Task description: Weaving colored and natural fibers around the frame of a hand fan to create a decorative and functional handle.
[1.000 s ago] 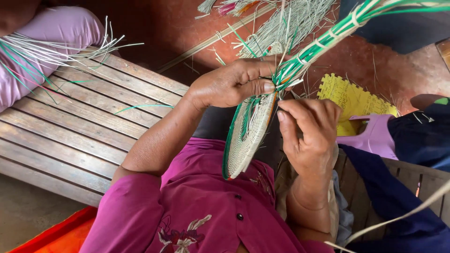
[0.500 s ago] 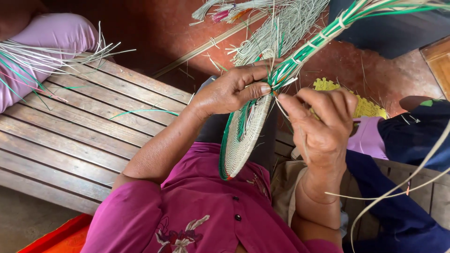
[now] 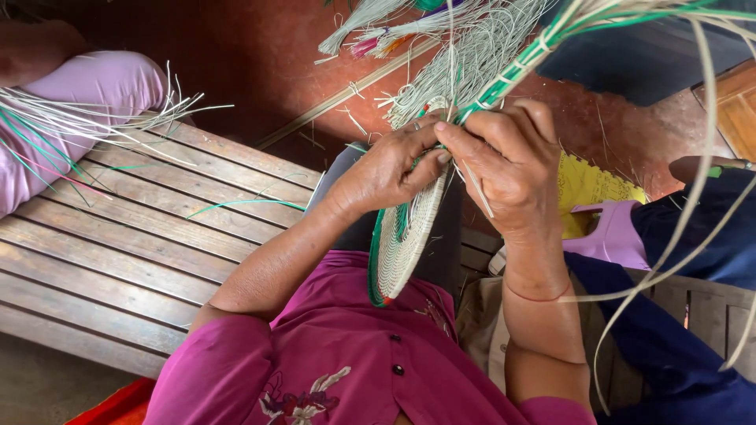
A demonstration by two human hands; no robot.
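- Fingers (image 3: 425, 138) of the left hand (image 3: 386, 169) pinch the top edge of a round, flat woven disc (image 3: 405, 236), tightly coiled pale fibre rimmed in green, held upright above the lap.
- Left of it, a slatted wooden bench (image 3: 118, 236) carries loose pale and green straw strands (image 3: 63, 118).
- Right hand (image 3: 508, 161) curls closed around a thin pale strip (image 3: 476, 185), covering the disc's upper edge.
- Stiff green-bound fibre bundle (image 3: 520, 67) rises up and right.
- Yellow mat (image 3: 587, 185) lies behind.
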